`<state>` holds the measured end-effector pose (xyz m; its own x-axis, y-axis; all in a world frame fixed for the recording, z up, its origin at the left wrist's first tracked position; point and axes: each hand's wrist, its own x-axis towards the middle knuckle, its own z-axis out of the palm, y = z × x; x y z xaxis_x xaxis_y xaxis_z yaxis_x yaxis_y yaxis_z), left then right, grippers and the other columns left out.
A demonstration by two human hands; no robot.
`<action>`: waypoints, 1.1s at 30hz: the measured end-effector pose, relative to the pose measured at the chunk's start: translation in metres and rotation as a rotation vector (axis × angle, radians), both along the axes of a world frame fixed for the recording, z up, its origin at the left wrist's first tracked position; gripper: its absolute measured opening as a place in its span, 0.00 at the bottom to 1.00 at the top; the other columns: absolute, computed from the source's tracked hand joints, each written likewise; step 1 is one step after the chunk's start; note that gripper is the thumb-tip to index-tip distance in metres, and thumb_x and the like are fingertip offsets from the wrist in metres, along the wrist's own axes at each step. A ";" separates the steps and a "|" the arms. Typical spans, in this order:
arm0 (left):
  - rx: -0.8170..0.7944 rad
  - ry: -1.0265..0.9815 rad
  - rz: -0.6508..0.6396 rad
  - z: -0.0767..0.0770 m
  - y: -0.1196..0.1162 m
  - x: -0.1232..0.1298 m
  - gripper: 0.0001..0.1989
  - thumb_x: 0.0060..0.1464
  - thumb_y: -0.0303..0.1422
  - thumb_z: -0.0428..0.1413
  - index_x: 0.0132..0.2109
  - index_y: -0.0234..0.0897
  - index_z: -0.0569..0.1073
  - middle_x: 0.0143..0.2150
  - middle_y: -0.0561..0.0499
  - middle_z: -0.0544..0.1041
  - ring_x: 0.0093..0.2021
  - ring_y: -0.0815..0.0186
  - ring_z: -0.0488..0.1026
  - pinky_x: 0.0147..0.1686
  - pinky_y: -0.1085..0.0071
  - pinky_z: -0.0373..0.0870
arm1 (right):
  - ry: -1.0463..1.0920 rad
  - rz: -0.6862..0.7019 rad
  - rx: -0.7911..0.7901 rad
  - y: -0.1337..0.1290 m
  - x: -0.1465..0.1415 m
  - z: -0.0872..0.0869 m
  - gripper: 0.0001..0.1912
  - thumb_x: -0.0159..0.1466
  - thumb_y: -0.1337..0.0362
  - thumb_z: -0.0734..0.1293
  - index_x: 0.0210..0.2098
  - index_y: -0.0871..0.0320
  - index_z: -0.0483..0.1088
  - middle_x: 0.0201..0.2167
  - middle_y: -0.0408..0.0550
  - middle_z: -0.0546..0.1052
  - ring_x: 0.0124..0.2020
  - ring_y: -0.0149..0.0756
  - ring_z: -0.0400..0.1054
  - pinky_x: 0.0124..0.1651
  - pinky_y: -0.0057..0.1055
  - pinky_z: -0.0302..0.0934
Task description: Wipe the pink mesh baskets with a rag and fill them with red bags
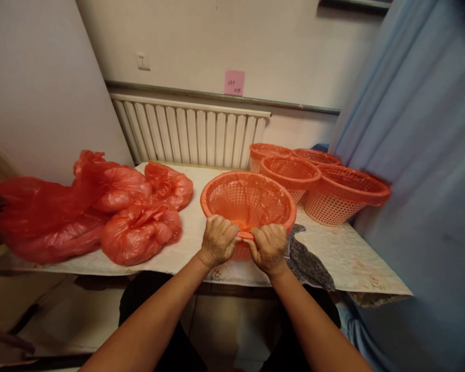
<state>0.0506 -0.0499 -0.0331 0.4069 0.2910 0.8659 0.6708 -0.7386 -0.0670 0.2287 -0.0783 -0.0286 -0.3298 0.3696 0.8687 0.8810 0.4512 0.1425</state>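
Note:
An orange-red perforated plastic wastebasket (209,201) stands upright at the middle of the table, near its front edge. A thin red plastic bag (251,196) lines its inside and is folded over the rim. At the near rim, my left hand (220,238) is closed, its fingers over the edge, gripping the bag there. My right hand (269,247) does the same just to the right, with a short stretch of rim between the two. The basket's lower part is partly hidden by my hands and forearms.
Several lined wastebaskets (333,204) stand at the back right beside a blue curtain (422,170). Several filled red plastic bags (141,235) lie on the left. A dark grey cloth (310,261) hangs over the table's front edge (240,276). Behind is a white radiator (194,132).

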 end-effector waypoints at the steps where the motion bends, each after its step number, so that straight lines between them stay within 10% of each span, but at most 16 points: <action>1: 0.000 -0.001 0.000 0.000 0.000 0.000 0.18 0.63 0.40 0.41 0.35 0.36 0.71 0.29 0.47 0.69 0.35 0.59 0.61 0.42 0.58 0.58 | 0.000 0.000 0.001 0.000 0.000 0.000 0.20 0.68 0.53 0.55 0.29 0.58 0.69 0.22 0.46 0.65 0.29 0.38 0.54 0.37 0.37 0.44; 33: 0.019 -0.006 -0.004 -0.001 -0.002 -0.001 0.19 0.63 0.40 0.41 0.36 0.36 0.71 0.29 0.47 0.69 0.35 0.59 0.62 0.42 0.58 0.59 | 0.003 0.010 -0.003 -0.002 -0.001 -0.001 0.17 0.67 0.54 0.57 0.31 0.57 0.69 0.23 0.47 0.66 0.30 0.38 0.55 0.37 0.38 0.45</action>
<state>0.0500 -0.0514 -0.0343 0.4030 0.2730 0.8735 0.6683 -0.7399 -0.0770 0.2282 -0.0804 -0.0300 -0.3312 0.3686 0.8686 0.8768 0.4604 0.1389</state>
